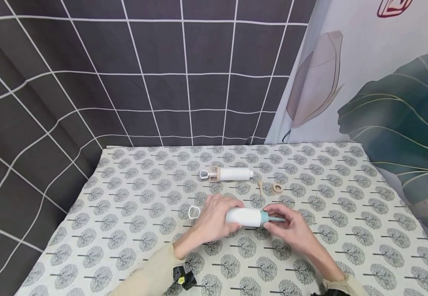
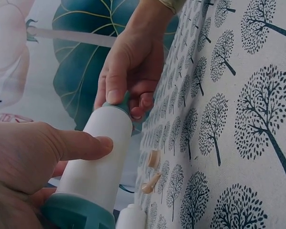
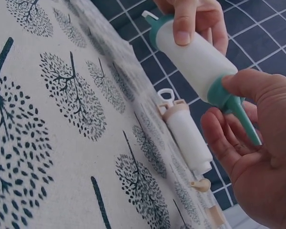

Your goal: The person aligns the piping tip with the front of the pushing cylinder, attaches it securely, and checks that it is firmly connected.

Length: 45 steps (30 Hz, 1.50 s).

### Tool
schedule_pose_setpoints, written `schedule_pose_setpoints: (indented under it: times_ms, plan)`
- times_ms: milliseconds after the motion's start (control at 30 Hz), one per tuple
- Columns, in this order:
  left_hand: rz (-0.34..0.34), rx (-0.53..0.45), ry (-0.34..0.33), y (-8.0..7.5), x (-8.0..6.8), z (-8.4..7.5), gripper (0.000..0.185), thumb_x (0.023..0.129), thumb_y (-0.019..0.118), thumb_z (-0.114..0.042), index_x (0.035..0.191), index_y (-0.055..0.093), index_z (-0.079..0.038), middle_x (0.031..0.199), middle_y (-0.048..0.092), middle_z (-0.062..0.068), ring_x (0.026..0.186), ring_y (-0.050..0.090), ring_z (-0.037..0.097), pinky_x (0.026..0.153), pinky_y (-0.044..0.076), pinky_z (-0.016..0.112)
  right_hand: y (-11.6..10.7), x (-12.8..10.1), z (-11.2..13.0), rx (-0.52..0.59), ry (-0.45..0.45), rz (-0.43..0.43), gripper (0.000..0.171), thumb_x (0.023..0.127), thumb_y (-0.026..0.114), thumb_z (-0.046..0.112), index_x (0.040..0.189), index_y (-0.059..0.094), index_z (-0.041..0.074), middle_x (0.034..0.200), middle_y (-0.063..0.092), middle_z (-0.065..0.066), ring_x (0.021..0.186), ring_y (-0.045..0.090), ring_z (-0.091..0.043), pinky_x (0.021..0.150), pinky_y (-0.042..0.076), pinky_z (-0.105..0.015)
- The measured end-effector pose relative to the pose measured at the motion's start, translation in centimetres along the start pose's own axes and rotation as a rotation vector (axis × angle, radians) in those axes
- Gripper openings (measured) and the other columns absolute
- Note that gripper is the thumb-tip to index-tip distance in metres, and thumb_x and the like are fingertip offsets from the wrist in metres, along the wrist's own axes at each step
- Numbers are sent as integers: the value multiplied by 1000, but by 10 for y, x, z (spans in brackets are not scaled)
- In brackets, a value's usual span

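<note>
Tree-print tablecloth (image 1: pixel 125 230) before a dark grid-patterned backdrop (image 1: pixel 143 61) and a leaf-print curtain (image 1: pixel 384 102).

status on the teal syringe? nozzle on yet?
Done: teal nozzle sits on the white tube. In hand: left hand grips the tube, right hand pinches the nozzle collar. Left: beige tube has no tip; loose beige nozzle and ring lie beside it.

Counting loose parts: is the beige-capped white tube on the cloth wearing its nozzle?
No: the beige-capped white tube ends bare, and a small beige nozzle lies apart beside it.
</note>
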<state>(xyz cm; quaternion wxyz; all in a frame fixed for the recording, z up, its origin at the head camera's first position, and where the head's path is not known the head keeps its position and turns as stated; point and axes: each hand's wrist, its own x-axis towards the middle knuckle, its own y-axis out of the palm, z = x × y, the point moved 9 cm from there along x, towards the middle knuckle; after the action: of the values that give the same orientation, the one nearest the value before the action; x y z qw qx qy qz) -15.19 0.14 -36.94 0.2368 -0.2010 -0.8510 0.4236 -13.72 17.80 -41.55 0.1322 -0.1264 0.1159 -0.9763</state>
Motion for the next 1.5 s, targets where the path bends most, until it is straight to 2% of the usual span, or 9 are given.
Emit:
schedule_pose_setpoints:
  times_ms: [100,267,700,967,1200,1500]
  plan:
    - [-2,1,4,-1,1,0,42,71,89,-15,109,71,-11,109,72,1,92,56,15,86,39,35,-1,2,5,-2,-59,0,38,79,74,-11,115,62,-5,111,65,-21,97,67,-17,85,55,-30]
    - [0,0,11,-2,2,-1,42,72,89,-15,109,71,-11,108,72,1,90,55,14,85,39,34,-2,1,8,2,-102,-11,41,76,73,-17,114,62,-4,109,66,-20,95,67,-18,83,56,-32]
    - [17,-9,10,-4,1,0,41,74,88,-16,111,72,-11,107,73,0,87,53,13,82,40,32,1,-2,16,-35,-210,-44,45,74,75,-17,115,64,-1,110,69,-16,97,68,-18,83,55,-31]
    - [21,9,10,-4,1,0,42,73,88,-14,111,72,-11,108,72,0,86,52,12,81,39,31,0,0,11,-18,-166,-45,40,76,75,-14,112,65,-2,108,70,-14,94,69,-18,83,55,-31]
    - [27,20,13,-3,0,-1,42,72,88,-14,111,72,-12,109,73,0,88,53,12,83,40,32,1,0,13,-44,-185,-3,37,78,75,-12,113,65,-2,104,71,-12,91,69,-17,81,56,-29]
    - [31,41,13,-3,-1,-3,42,73,88,-15,112,72,-14,108,73,-1,86,51,11,82,39,31,2,0,9,-75,-106,-4,30,82,74,-8,111,67,-3,99,72,-10,86,69,-19,77,57,-30]
